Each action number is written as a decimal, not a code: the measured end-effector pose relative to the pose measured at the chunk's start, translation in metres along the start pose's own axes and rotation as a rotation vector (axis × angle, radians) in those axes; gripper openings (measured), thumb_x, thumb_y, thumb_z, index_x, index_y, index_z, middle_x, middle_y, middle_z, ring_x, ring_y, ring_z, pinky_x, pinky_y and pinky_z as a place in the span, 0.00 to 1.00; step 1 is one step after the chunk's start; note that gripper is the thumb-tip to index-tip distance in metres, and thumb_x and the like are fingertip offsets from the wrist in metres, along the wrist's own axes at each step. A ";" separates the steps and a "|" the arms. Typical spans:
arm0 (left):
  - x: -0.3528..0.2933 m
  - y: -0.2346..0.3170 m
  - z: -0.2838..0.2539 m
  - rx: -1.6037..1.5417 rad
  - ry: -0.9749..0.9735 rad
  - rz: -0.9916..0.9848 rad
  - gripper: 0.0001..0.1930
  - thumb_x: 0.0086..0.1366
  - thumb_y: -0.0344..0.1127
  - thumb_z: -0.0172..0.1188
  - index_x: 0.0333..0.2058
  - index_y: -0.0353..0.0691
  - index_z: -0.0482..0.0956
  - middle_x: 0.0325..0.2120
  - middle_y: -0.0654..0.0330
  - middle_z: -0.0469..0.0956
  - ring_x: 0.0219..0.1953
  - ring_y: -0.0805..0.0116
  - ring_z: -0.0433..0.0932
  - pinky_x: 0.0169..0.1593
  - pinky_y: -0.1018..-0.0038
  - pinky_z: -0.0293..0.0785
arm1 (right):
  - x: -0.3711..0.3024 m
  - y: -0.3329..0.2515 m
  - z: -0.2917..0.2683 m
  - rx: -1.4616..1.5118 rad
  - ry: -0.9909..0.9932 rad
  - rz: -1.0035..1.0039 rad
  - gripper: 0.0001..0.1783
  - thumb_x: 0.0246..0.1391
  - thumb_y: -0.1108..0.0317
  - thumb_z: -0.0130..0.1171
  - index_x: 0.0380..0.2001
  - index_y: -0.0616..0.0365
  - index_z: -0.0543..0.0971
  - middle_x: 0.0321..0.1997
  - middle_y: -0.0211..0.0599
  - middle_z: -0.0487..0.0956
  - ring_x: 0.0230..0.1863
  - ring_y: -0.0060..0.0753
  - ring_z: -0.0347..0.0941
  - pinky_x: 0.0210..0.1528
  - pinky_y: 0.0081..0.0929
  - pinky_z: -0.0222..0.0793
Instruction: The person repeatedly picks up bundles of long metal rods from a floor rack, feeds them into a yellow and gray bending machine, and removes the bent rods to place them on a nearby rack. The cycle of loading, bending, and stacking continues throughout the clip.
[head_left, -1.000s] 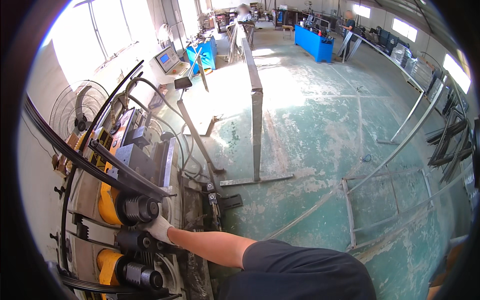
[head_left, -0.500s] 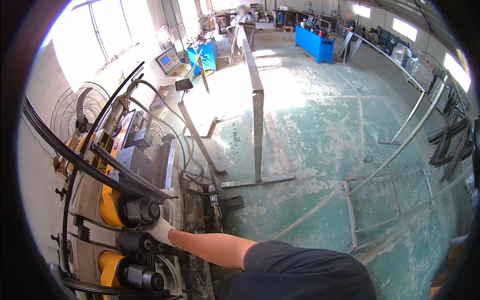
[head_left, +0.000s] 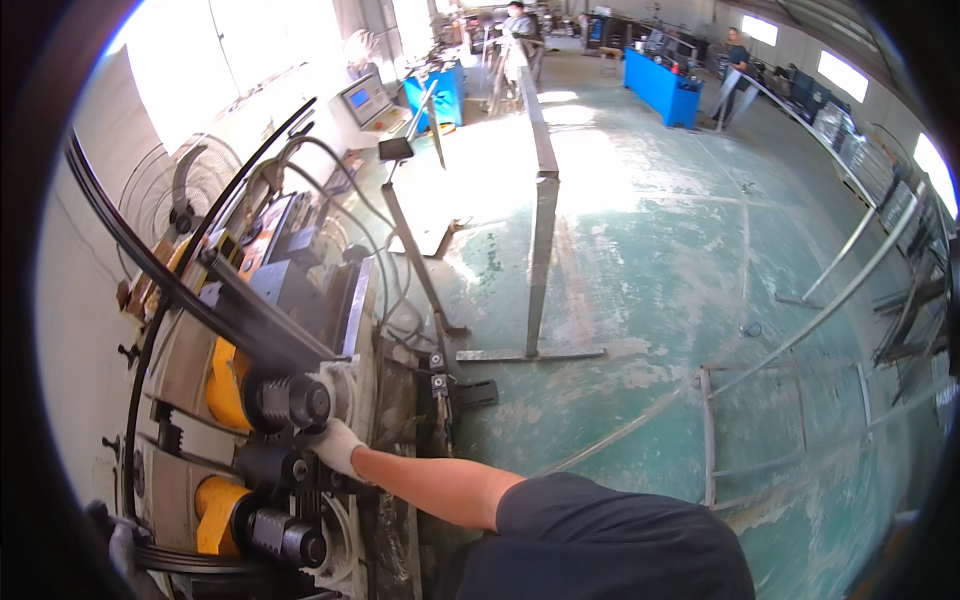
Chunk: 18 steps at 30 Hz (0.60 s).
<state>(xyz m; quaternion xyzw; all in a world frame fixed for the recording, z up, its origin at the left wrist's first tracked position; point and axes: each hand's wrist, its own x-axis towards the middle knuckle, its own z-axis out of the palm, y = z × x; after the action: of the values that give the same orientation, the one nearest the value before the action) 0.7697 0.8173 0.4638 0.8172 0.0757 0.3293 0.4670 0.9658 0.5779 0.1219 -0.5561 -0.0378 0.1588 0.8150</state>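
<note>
Hand [head_left: 335,445] in a white glove, my left, lies against the bending machine [head_left: 250,400] just below its upper black roller [head_left: 295,402]; I cannot tell whether its fingers grip anything. A curved black tube [head_left: 215,305] runs into that roller from the upper left. My right hand is out of view. Machine edges crowd the hand; green floor [head_left: 650,260] opens to the right, past the upright metal stand [head_left: 540,250].
</note>
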 end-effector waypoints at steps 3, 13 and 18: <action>-0.001 -0.027 -0.037 -0.177 -0.209 -0.146 0.19 0.70 0.31 0.69 0.55 0.27 0.81 0.40 0.51 0.84 0.41 0.62 0.84 0.51 0.68 0.80 | 0.007 0.011 -0.002 -0.107 0.070 0.081 0.18 0.66 0.62 0.68 0.54 0.61 0.88 0.47 0.40 0.91 0.48 0.34 0.86 0.54 0.36 0.80; -0.038 0.011 0.016 -0.180 -0.036 -0.151 0.30 0.60 0.34 0.71 0.62 0.37 0.77 0.38 0.59 0.81 0.47 0.64 0.80 0.63 0.67 0.73 | 0.010 0.023 0.004 0.030 0.014 0.038 0.11 0.64 0.66 0.68 0.42 0.63 0.90 0.36 0.31 0.89 0.38 0.25 0.82 0.44 0.31 0.75; -0.040 0.021 0.046 -0.229 0.036 -0.166 0.29 0.58 0.34 0.72 0.59 0.38 0.78 0.37 0.57 0.82 0.47 0.63 0.81 0.57 0.67 0.79 | 0.011 0.007 -0.004 0.147 -0.025 0.109 0.17 0.63 0.66 0.72 0.53 0.62 0.88 0.46 0.32 0.90 0.44 0.27 0.83 0.46 0.33 0.75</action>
<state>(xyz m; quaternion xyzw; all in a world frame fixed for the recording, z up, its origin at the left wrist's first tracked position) 0.7626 0.7558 0.4464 0.7434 0.1135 0.3106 0.5814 0.9758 0.5798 0.1128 -0.4938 -0.0060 0.2121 0.8433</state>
